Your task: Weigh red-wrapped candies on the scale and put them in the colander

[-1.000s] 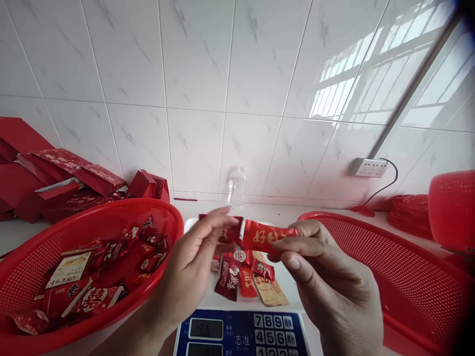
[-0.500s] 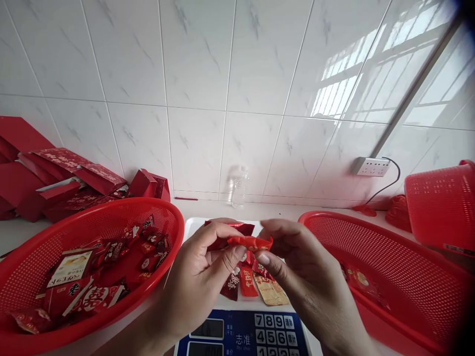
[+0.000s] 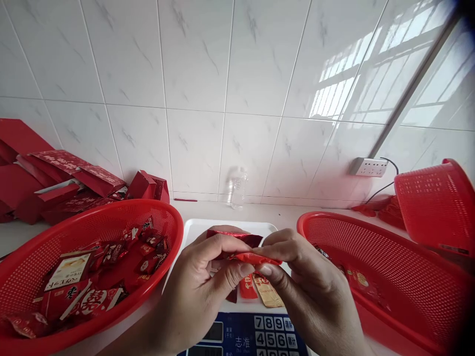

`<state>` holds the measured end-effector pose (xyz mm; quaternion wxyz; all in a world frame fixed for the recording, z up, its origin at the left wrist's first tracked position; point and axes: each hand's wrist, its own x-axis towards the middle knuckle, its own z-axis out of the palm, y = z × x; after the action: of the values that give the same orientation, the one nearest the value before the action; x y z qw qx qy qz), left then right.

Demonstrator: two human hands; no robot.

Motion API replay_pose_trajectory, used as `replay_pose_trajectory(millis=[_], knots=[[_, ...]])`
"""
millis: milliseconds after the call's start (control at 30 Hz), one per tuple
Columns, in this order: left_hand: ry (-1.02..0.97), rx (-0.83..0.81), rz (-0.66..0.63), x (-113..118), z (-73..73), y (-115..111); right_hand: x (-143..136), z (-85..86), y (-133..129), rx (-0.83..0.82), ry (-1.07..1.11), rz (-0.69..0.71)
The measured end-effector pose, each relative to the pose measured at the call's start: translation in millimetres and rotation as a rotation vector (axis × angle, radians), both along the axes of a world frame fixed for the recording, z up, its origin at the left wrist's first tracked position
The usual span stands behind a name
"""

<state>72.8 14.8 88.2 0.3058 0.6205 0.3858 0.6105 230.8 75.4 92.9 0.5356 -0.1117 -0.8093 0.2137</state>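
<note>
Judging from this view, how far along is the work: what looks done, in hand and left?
Seemingly done: a tan packet and others lie on the white scale tray. In hand: the left hand and right hand pinch a red packet, with a dark red packet at the left hand. Possibly left: loose packets in the left basket and right basket. The endpoint is unclear.

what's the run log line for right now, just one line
left hand: pinching red wrapped snack | right hand: pinching same snack | position: above digital scale | beside: two red baskets
</note>
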Motion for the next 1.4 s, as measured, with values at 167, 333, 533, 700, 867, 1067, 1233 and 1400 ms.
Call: replay_pose_trajectory(millis=[167,333,533,700,867,1067,1233,1400], knots=[[0.1,0.092,0.08,-2.4,-0.7,-2.0,1.0,2.0,-2.3,-0.11,-0.026,0.056],[0.03,0.012,0.034,-3.4,-1.1,-4.1,5.6,0.5,-2.1,-0.161,-0.044,0.08],[0.113,0.04,0.012,-5.7,-0.2,-4.9,8.8,1.7,-3.8,-0.252,-0.043,0.112],[0.218,0.097,0.032,-5.3,3.8,-3.6,7.0,5.1,-7.8,-0.26,-0.103,0.122],[0.302,0.155,0.031,-3.9,8.6,-5.1,4.6,7.1,-10.4,-0.282,-0.146,0.154],[0.342,0.263,0.061,-4.0,8.9,-6.0,2.1,8.9,-9.1,-0.274,-0.142,0.152],[0.247,0.147,0.015,-6.3,4.2,-1.2,3.0,7.8,-7.5,-0.281,-0.108,0.173],[0.274,0.054,-0.036,-8.9,6.1,-1.0,4.5,6.6,-5.3,-0.239,-0.112,0.153]])
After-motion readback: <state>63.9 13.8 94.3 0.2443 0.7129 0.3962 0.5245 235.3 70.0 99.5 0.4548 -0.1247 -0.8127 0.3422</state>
